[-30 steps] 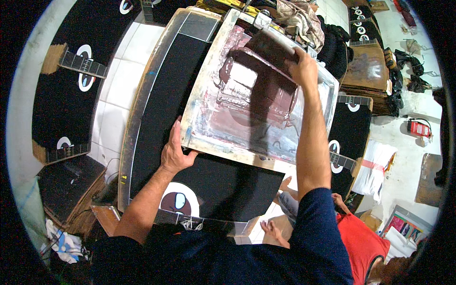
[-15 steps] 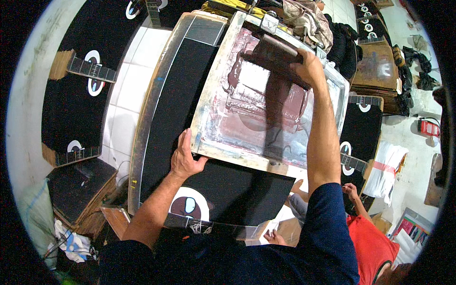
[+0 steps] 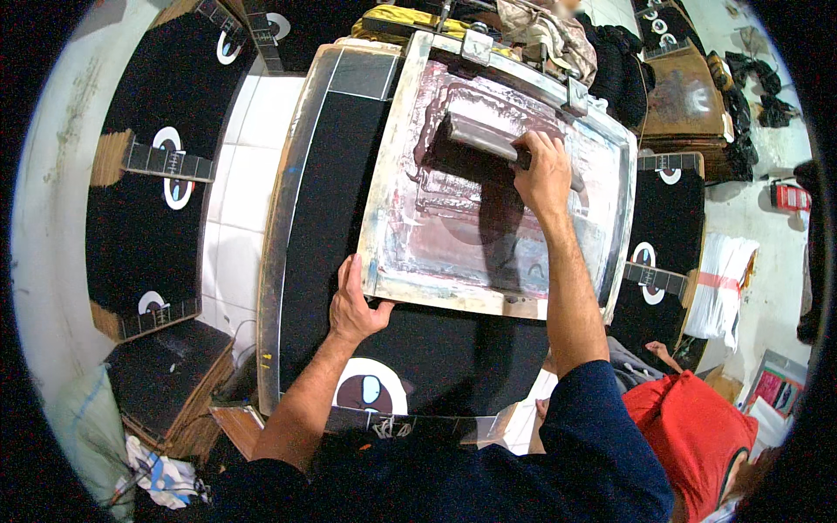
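Observation:
A screen printing frame [image 3: 453,301], its pale rim stained with paint, lies tilted over black fabric [image 3: 453,349] on a long board. My left hand [image 3: 356,309] grips the frame's near left corner, fingers along the side and thumb at the near edge. In my right hand [image 3: 545,170] is a squeegee [image 3: 482,138], held by its right end. The squeegee's blade side is hidden from view against the mesh. Dark brown ink [image 3: 453,166] smears the mesh around it. A printed cartoon eye [image 3: 370,388] shows on the fabric, nearer me than the frame.
Metal clamps [image 3: 476,48] hold the frame's far edge. Boards with black fabric and printed eyes [image 3: 166,244] stand left and right. A person in a red top [image 3: 689,427] is at the lower right. Folded cloths [image 3: 549,39] lie beyond the frame; stacked boards [image 3: 689,105] stand at far right.
My right hand has drawn the squeegee toward me from the far part of the mesh. My left hand keeps its grip on the frame corner. The whole view has shifted slightly.

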Motion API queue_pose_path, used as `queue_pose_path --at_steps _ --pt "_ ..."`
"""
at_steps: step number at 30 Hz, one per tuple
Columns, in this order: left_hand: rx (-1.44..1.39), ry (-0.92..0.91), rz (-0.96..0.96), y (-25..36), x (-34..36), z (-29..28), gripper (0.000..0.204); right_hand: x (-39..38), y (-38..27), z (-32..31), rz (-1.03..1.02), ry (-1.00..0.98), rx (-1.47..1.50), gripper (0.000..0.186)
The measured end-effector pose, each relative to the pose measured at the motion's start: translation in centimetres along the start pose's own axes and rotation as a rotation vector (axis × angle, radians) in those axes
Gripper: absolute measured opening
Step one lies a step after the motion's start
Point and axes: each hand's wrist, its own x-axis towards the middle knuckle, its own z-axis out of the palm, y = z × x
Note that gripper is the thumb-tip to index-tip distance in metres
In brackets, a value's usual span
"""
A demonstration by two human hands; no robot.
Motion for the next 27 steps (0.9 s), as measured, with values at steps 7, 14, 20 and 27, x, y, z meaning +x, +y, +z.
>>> queue_pose_path --at_steps 7,14,20,27 --pt "0.020 0.014 0.009 0.2 0.2 0.0 0.111 7.2 3.5 -2.0 -0.042 0.038 0.001 0.044" --pt "-0.009 0.019 -0.014 0.2 -0.1 0.3 0.104 15.7 5.5 -0.6 0.002 -0.229 -0.102 0.050" --pt "-0.047 0.001 -0.075 0.2 -0.3 0.4 0.105 7.8 4.8 -2.3 -0.007 0.376 0.051 0.045" --pt "-0.109 -0.082 -0.222 0.7 0.4 -0.2 0.110 -19.3 -5.0 -8.3 0.534 0.056 2.109 0.074"
